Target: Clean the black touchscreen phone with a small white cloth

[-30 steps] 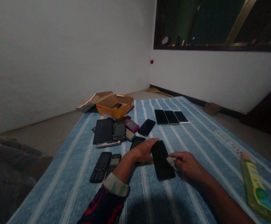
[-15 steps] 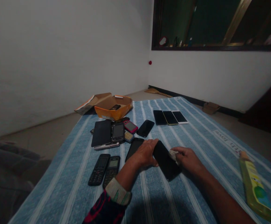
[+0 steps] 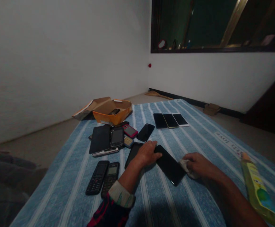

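Note:
A black smartphone [image 3: 172, 166] lies slanted, dark screen up, over a blue and white striped cloth [image 3: 160, 195]. My left hand [image 3: 148, 153] grips its upper left end, thumb over the edge. Bunched in my closed right hand [image 3: 199, 164] is a whitish wiping cloth [image 3: 187, 167], beside the phone's right edge. Another dark phone [image 3: 132, 153] is partly hidden under my left wrist. Two black keypad phones [image 3: 97, 177] lie left of my left forearm, one partly covered by the sleeve.
A pile of phones [image 3: 101, 138] sits at the left, before an opened orange box [image 3: 112, 117] with a phone inside. One smartphone [image 3: 145, 132] lies beyond my left hand, and three [image 3: 171, 120] stand in a row farther back. A yellow-green bottle [image 3: 258, 189] lies at the right.
My right hand has moved right with the wiping cloth, off the phone's screen to beside its edge. My left hand stays at the phone's upper end. The view has shifted slightly.

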A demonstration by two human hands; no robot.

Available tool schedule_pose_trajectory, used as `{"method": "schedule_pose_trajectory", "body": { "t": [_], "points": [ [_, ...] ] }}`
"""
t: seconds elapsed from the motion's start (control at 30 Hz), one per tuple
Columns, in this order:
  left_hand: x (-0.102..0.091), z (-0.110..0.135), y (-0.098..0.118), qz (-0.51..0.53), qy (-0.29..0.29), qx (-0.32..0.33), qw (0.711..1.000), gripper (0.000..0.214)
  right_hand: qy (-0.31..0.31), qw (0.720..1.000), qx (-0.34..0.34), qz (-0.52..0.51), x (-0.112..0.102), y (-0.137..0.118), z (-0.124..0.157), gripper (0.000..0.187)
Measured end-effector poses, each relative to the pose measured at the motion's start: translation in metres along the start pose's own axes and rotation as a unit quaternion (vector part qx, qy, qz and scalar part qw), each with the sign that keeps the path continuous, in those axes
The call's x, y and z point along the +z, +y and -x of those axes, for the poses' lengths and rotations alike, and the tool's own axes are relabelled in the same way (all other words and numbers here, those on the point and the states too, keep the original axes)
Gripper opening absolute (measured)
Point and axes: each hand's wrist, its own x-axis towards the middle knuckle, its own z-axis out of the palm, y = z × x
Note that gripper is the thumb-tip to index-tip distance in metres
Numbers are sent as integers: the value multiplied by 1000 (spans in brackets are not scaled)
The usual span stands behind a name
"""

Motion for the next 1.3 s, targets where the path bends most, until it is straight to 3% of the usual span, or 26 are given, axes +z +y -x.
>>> {"method": "schedule_pose_trajectory", "body": {
  "t": [0.17,0.4,0.53,0.7,0.83,1.03,1.3],
  "points": [
    [1,-20,9,-20,3,-47,999,26,14,990,52,-131,15,0,3,26],
    [1,-32,10,7,1,-90,996,22,77,967,16,-244,29,-6,13,23],
    [0,-37,1,60,11,-93,994,18,96,942,32,-320,32,-1,12,26],
    [0,-41,-13,180,32,-79,980,19,96,933,44,-343,30,-5,14,23],
    [5,-36,-18,300,51,-82,949,17,76,930,47,-357,30,-7,14,23],
    [14,-22,-16,463,49,-94,880,6,48,945,67,-317,29,-13,16,25],
    [17,-6,-13,594,58,-94,797,12,-30,943,37,-328,17,2,18,24]
  ]
}}
